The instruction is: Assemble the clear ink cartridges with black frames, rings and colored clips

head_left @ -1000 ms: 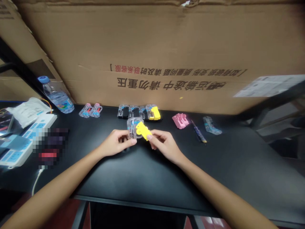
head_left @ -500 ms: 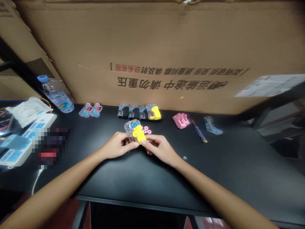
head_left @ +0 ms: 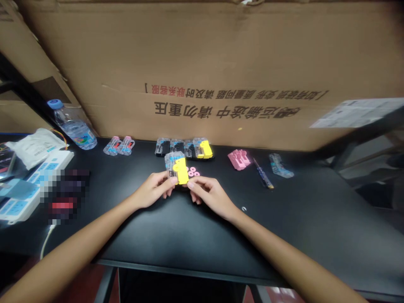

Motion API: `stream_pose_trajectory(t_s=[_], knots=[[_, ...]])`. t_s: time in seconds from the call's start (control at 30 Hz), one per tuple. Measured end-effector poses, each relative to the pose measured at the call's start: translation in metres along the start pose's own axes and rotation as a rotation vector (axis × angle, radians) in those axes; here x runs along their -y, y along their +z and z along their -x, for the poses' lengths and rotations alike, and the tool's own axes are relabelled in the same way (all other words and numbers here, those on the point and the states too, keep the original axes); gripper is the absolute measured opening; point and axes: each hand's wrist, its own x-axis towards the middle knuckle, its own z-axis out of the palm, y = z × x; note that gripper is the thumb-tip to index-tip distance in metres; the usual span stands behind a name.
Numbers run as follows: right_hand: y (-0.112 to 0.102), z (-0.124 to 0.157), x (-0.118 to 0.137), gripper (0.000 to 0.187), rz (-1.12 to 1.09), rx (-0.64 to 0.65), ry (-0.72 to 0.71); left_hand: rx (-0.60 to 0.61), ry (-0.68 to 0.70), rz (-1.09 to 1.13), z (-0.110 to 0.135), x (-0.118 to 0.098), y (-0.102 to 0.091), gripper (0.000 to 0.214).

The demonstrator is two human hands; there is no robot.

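Observation:
My left hand (head_left: 157, 190) grips a small clear plastic device with a yellow side piece (head_left: 181, 171), thumb on its lower left. My right hand (head_left: 210, 194) is closed at its lower right corner, thumb and fingertips against the yellow edge. The device is held up, clear end away from me, above the black table. Several pink rings (head_left: 192, 169) lie just behind it. Farther back is a row of similar clear devices (head_left: 163, 147), with black side pieces and one yellow one (head_left: 205, 148).
Two clear pieces with pink ends (head_left: 126, 146) lie at the back left. To the right are a pink plastic part (head_left: 239, 159), a screwdriver (head_left: 264, 175) and a clear bent piece (head_left: 280, 166). A water bottle (head_left: 76, 130) and power strip (head_left: 53, 172) stand left. A cardboard sheet (head_left: 202, 50) walls the back.
The device has turned slightly more upright and shifted a little away from me. My left thumb has moved up and left along it, while my right hand has slid to its lower corner.

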Motion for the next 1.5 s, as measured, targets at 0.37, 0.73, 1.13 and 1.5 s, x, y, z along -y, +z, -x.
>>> stream_pose_trajectory(t_s=[0.37, 0.73, 1.13, 1.5], knots=[[0.007, 0.001, -0.012, 0.038, -0.186, -0.083, -0.165, 0.023, -0.006, -0.051, -0.001, 0.004, 0.002, 0.055], [0.008, 0.005, -0.008, 0.034, 0.052, 0.000, -0.290, 0.006, -0.012, -0.037, -0.001, 0.006, 0.001, 0.053], [-0.001, 0.002, -0.007, 0.034, -0.076, -0.220, -0.275, -0.128, 0.008, 0.005, -0.002, -0.004, -0.006, 0.052], [0.004, 0.005, -0.010, 0.032, -0.020, -0.067, -0.302, -0.026, -0.019, -0.075, -0.002, 0.002, -0.002, 0.047]])
